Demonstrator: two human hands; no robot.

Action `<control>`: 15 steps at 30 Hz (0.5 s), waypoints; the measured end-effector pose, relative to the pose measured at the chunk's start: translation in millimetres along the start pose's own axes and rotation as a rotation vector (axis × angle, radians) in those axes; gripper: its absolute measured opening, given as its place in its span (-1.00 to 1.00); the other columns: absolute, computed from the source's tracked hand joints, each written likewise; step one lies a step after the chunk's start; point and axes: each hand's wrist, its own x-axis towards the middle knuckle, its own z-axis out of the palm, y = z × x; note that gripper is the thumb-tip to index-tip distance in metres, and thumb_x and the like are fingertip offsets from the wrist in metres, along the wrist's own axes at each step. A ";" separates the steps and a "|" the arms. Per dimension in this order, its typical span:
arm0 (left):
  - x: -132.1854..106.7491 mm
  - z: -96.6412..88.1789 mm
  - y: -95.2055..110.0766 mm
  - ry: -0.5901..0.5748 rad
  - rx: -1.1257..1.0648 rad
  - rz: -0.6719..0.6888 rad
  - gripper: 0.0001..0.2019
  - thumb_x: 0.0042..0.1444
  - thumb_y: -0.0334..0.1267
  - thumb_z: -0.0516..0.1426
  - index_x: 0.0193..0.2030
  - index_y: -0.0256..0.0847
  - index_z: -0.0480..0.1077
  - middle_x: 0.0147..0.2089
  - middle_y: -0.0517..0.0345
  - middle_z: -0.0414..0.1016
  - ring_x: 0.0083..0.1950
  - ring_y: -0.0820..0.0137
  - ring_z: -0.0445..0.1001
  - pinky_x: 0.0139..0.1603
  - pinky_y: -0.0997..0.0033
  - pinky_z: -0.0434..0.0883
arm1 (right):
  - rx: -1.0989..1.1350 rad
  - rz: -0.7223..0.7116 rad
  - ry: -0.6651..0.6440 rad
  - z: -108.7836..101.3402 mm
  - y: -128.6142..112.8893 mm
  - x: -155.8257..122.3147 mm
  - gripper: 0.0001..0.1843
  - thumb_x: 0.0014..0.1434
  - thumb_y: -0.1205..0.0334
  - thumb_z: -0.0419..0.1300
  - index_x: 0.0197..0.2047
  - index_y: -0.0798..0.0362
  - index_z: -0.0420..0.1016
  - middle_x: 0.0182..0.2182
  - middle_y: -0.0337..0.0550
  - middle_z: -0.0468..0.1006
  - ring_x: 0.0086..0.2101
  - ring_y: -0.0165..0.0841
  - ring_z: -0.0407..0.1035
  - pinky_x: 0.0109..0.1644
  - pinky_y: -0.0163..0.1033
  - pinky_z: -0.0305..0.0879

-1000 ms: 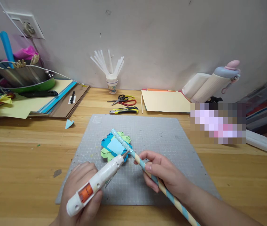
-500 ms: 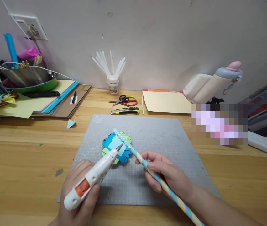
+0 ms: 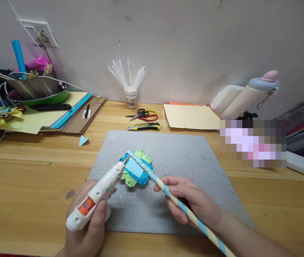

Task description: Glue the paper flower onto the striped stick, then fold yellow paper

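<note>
My left hand (image 3: 90, 228) is closed around a white hot glue gun (image 3: 101, 192) with an orange part showing in its side. Its metal nozzle points up to the right, close to the far end of a striped stick (image 3: 184, 205). My right hand (image 3: 186, 198) grips this blue and cream stick between thumb and fingers. Clear, glossy glue coats the stick's far stretch. Beneath that end lies a folded paper piece (image 3: 134, 167) in blue and green, with a light blue rectangle on its middle. It rests on a grey cutting mat (image 3: 184, 153).
Behind the mat lie a yellow utility knife (image 3: 143, 126), scissors (image 3: 141, 114) and a paper cup (image 3: 130, 98) of white glue sticks. Cream paper (image 3: 192, 116) and a bottle (image 3: 245, 98) are at right. Paper sheets (image 3: 71, 114) and a metal pot (image 3: 36, 87) stand left.
The glue gun's nozzle has moved up and left along the stick, toward its far tip. My right hand still holds the stick at about the same place. The view has shifted slightly.
</note>
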 end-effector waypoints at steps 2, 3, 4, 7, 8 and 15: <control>0.0 0.2 0.0 0.027 -0.037 -0.057 -0.77 0.19 -0.17 0.03 -0.11 -0.18 0.41 -0.13 0.02 0.49 -0.04 0.16 0.44 -0.01 0.13 0.37 | -0.012 -0.007 -0.007 0.1 -0.1 -0.2 -0.64 0.13 0.09 0.05 -0.15 0.20 0.41 -0.81 -0.37 0.25 -0.78 -0.55 -0.06 -0.67 -0.42 -0.12; 0.5 0.4 0.8 0.042 -0.057 -0.091 -0.76 0.19 -0.16 0.03 -0.11 -0.18 0.42 -0.13 0.02 0.50 -0.03 0.16 0.43 0.04 0.13 0.35 | -0.018 -0.013 -0.015 0.3 -0.2 -0.2 -0.65 0.13 0.09 0.06 -0.15 0.20 0.40 -0.80 -0.37 0.25 -0.77 -0.56 -0.05 -0.66 -0.42 -0.12; 1.2 0.7 2.0 0.055 -0.073 -0.123 -0.75 0.18 -0.14 0.03 -0.11 -0.19 0.42 -0.13 0.01 0.50 -0.02 0.15 0.43 0.07 0.12 0.34 | -0.022 -0.020 -0.023 0.5 -0.4 -0.2 -0.66 0.13 0.10 0.06 -0.15 0.19 0.40 -0.80 -0.37 0.25 -0.77 -0.56 -0.04 -0.65 -0.43 -0.11; 3.2 2.4 6.1 0.070 -0.143 -0.191 -0.71 0.17 -0.09 0.05 -0.10 -0.21 0.42 -0.13 0.02 0.52 -0.05 0.17 0.45 0.06 0.14 0.36 | -0.029 -0.029 -0.037 1.1 -1.0 0.0 -0.67 0.12 0.09 0.08 -0.16 0.19 0.40 -0.80 -0.39 0.24 -0.77 -0.56 -0.03 -0.64 -0.42 -0.10; 3.8 3.3 7.4 0.080 -0.168 -0.205 -0.71 0.16 -0.08 0.07 -0.10 -0.20 0.42 -0.14 0.03 0.52 -0.06 0.18 0.46 0.04 0.16 0.38 | -0.031 -0.028 -0.035 1.2 -1.0 0.2 -0.67 0.11 0.09 0.09 -0.17 0.18 0.39 -0.80 -0.39 0.23 -0.77 -0.56 -0.03 -0.64 -0.42 -0.10; 8.0 6.8 14.7 0.120 -0.240 -0.267 -0.70 0.11 -0.04 0.11 -0.13 -0.18 0.44 -0.18 0.10 0.53 -0.15 0.24 0.50 -0.08 0.27 0.46 | -0.036 -0.012 -0.037 0.1 0.7 0.9 -0.67 0.09 0.08 0.12 -0.18 0.17 0.39 -0.80 -0.40 0.23 -0.77 -0.55 -0.01 -0.64 -0.42 -0.10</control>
